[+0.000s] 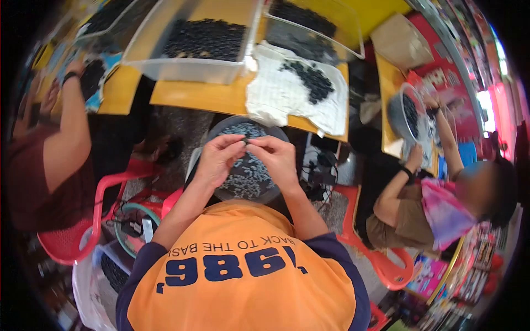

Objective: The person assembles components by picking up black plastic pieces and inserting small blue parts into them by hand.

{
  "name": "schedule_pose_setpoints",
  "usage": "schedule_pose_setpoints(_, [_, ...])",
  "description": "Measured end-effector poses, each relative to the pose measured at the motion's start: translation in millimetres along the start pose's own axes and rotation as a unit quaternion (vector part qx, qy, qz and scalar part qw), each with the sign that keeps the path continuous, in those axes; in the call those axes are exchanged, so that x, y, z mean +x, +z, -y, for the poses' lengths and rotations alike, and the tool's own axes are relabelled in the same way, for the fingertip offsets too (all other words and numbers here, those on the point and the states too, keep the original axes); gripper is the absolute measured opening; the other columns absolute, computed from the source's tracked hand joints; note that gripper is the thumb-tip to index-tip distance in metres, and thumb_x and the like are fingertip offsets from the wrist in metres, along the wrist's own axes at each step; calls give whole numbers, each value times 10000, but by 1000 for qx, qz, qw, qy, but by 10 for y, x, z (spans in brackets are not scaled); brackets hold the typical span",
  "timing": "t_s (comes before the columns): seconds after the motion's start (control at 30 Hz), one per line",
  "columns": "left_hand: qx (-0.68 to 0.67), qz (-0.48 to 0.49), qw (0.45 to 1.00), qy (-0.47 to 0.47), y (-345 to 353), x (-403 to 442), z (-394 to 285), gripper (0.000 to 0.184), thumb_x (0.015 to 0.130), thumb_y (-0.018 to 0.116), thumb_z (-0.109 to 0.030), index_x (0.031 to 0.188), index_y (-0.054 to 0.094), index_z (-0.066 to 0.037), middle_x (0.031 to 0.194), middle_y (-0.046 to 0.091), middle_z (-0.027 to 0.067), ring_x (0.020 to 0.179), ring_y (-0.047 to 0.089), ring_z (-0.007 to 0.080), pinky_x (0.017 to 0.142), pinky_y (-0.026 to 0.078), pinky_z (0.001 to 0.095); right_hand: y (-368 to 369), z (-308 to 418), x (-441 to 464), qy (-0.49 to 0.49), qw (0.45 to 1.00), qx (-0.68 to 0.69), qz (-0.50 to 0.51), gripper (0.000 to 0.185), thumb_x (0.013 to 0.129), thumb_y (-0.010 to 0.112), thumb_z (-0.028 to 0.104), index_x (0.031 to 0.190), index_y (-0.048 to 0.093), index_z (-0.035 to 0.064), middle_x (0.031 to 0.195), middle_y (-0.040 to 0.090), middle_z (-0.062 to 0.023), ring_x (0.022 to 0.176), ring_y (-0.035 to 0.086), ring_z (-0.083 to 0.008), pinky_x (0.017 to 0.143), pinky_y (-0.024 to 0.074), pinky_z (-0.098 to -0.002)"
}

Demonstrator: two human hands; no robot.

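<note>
My left hand (220, 157) and my right hand (276, 159) meet in front of me, fingertips pinched together on one small dark piece (245, 142). Its exact kind is too small to make out. Right below them is a round dark basin (279, 132), holding a scatter of small grey-blue pieces (243, 185). Beyond the basin, a white cloth (270, 88) lies over the table edge with a heap of small black pieces (312, 81) on it.
A clear plastic bin (193, 70) of black pieces stands on the yellow table (187, 99). People sit at left (61, 160) and right (408, 204), the right one handling a tub (406, 113). Red chairs (72, 237) and a white bag (91, 292) flank me.
</note>
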State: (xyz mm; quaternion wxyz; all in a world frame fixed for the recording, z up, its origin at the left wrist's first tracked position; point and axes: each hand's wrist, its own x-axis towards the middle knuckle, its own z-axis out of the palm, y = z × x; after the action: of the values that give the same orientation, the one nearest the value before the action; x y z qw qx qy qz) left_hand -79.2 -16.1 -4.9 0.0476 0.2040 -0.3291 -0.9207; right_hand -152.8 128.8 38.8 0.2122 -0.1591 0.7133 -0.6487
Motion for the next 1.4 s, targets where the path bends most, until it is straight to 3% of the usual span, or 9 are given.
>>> schedule_pose_setpoints(0.3, [-8,111,991,-77,-33,15,-123,277,848,625,20,1105,544,-47,964,652,82,840,647,145,761,548,270,-161,-21,0,-53,993,-14,102,330,757,740,82,1080,684,38,842,592,11,818,546,-79,731,458,-209])
schedule_pose_setpoints(0.5, [3,120,986,-114,30,-2,-73,387,823,649,24,1157,480,-72,1058,632,100,932,640,171,798,547,299,-267,-145,-2,-77,980,41,181,297,768,695,53,1064,698,43,1073,678,-82,949,586,-141,839,473,-286])
schedule_pose_setpoints(0.87, [11,106,987,-121,264,36,-227,372,826,652,16,1169,516,-29,1028,640,78,892,640,152,768,534,273,-244,-61,-25,-75,991,40,105,276,802,693,82,1075,685,41,1005,664,-57,910,586,-136,823,459,-260])
schedule_pose_setpoints(0.93, [82,104,989,-67,417,127,-430,334,848,626,0,1175,560,9,977,645,62,831,625,124,739,517,243,-343,-45,33,-89,990,78,78,349,800,652,-8,1148,642,17,1128,636,-39,1027,559,-88,878,442,-234])
schedule_pose_setpoints(1.03, [146,112,983,21,497,382,-984,269,866,609,-18,1132,618,20,918,653,42,775,602,93,718,496,215,-645,-35,155,14,982,189,-5,264,848,617,8,1110,654,-2,1060,666,-26,941,597,-95,857,450,-246])
schedule_pose_setpoints(1.17, [363,32,890,276,872,763,-1790,305,868,634,-71,1160,618,15,1006,666,51,827,603,82,769,485,205,-1202,-307,507,-63,978,-56,-191,180,858,655,113,979,696,-13,968,694,-54,883,621,-122,775,462,-242])
schedule_pose_setpoints(1.3, [480,1,807,344,863,1145,-2055,372,864,649,-127,1214,597,-14,1166,634,108,1030,609,165,902,460,255,-1505,-435,761,-154,896,-310,-278,141,800,692,122,914,715,41,882,687,-79,844,626,-225,760,476,-334])
schedule_pose_setpoints(1.37, [632,-46,639,436,870,1086,-1905,437,846,667,-165,1257,573,-51,1326,536,158,1232,511,235,1018,384,309,-1555,-515,876,-201,845,-405,-284,139,748,720,158,861,717,78,831,665,-93,818,593,-298,738,460,-395])
schedule_pose_setpoints(1.4, [599,-10,685,414,908,986,-1794,476,821,689,-171,1270,564,-78,1402,457,173,1317,423,259,1066,326,333,-1564,-576,940,-184,834,-441,-277,177,720,744,198,858,712,92,849,660,-72,828,583,-285,742,440,-403])
